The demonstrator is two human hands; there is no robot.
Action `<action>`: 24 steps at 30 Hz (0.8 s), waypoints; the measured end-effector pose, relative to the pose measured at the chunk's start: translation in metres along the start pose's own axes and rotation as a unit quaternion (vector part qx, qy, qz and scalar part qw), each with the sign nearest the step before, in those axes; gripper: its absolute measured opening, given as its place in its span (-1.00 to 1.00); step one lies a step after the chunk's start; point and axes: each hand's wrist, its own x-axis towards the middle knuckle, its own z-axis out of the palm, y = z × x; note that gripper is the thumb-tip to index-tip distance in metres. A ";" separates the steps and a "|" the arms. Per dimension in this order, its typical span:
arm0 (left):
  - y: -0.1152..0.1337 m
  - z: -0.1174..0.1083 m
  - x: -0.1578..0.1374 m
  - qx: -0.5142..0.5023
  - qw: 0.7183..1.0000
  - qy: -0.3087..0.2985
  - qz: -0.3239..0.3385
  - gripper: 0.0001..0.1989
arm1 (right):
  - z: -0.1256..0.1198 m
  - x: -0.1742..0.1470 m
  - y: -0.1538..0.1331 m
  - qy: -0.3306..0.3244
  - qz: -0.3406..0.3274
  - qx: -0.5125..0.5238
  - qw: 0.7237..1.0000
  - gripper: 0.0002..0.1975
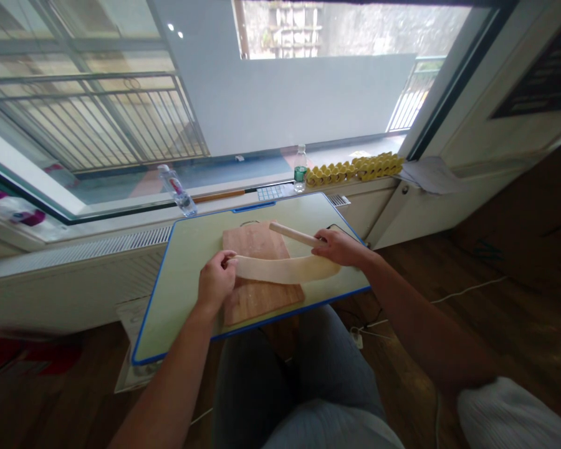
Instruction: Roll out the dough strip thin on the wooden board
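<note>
The left hand (pixel 217 282) has its fingers closed on one end of a pale, dough-like strip (pixel 280 271). The right hand (pixel 339 246) grips a wooden rolling pin (pixel 295 234) near one end; the strip's other end lies just below those fingers. Whether they also pinch it cannot be determined.

The strip spans the wooden board (pixel 250 302) crosswise in a shallow curve and extends past the board's right edge, over the green table (pixel 177 280). Whether its middle touches the board cannot be determined.

Probable faults and causes:
- Tearing or thinning: uneven pull between the hands on a soft, narrow strip.
- Folding or sticking: one end is released early, or the strip lands partly off the board.
- Denting: the rolling pin tips out of the right hand onto the strip, since it is held at one end only.
- Board shift: a sideways push; no clamp is visible.

Markings: the upright bottle (pixel 300 171) on the sill carries a green label, and the leaning bottle (pixel 177 192) a coloured one; neither is legible. The gridded pad (pixel 270 192) between them shows no readable characters. At far right, the brown box (pixel 489 249) bears dark greenish marks, too dim to read.
</note>
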 end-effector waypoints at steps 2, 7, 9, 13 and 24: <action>0.005 0.005 0.021 0.013 1.000 -0.026 -0.002 -0.68 | 0.001 -0.004 0.000 0.002 0.004 -0.001 1.000 -0.74; 0.016 0.022 0.063 0.028 0.996 -0.079 0.004 -0.68 | 0.016 -0.020 0.008 0.008 0.044 0.045 0.998 -0.73; 0.017 0.029 0.075 0.025 0.995 -0.092 0.006 -0.69 | 0.027 -0.029 0.012 0.004 0.050 0.090 0.995 -0.70; 0.017 0.036 0.096 0.030 0.993 -0.118 0.007 -0.70 | 0.050 -0.046 0.009 -0.001 0.045 0.188 0.981 -0.69; 0.017 0.047 0.096 0.044 0.992 -0.104 0.053 -0.68 | 0.089 -0.070 -0.061 -0.037 0.056 0.567 0.821 -0.59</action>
